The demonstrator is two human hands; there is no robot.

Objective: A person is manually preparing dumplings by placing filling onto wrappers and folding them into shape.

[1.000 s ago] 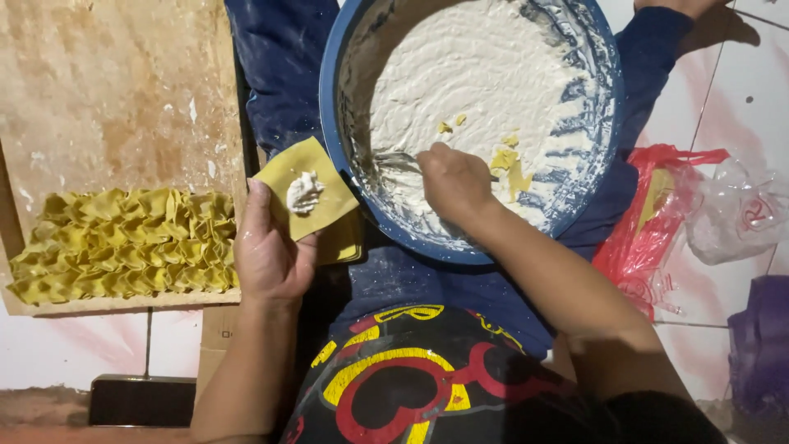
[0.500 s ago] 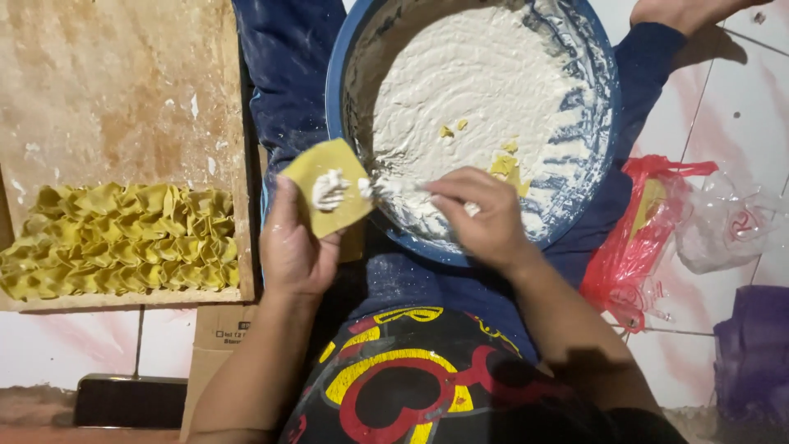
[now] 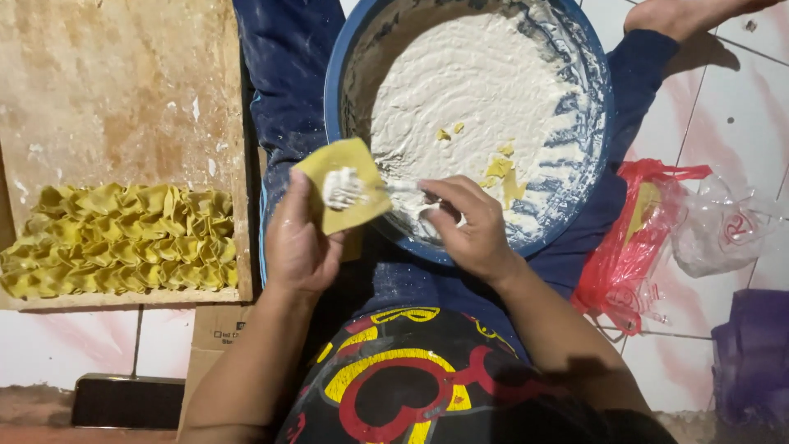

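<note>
White floor tiles (image 3: 723, 123) with faint pink streaks lie under you as you sit with a large blue basin (image 3: 341, 74) in your lap. Your left hand (image 3: 297, 242) cups a square yellow dough wrapper (image 3: 357, 164), fingers curled beneath it, just beside the basin's near rim. A dab of white filling (image 3: 339, 187) sits in the wrapper's middle. Your right hand (image 3: 472, 226) pinches a small utensil (image 3: 393, 189), its tip touching that dab. The basin holds a mass of white paste (image 3: 468, 90) with a few yellow dough scraps on it. To your left, a floured wooden board (image 3: 115, 90) carries rows of folded yellow dumplings (image 3: 119, 238) along its near edge. To your right lie a red plastic bag (image 3: 637, 238) and a clear plastic bag (image 3: 723, 230).
</note>
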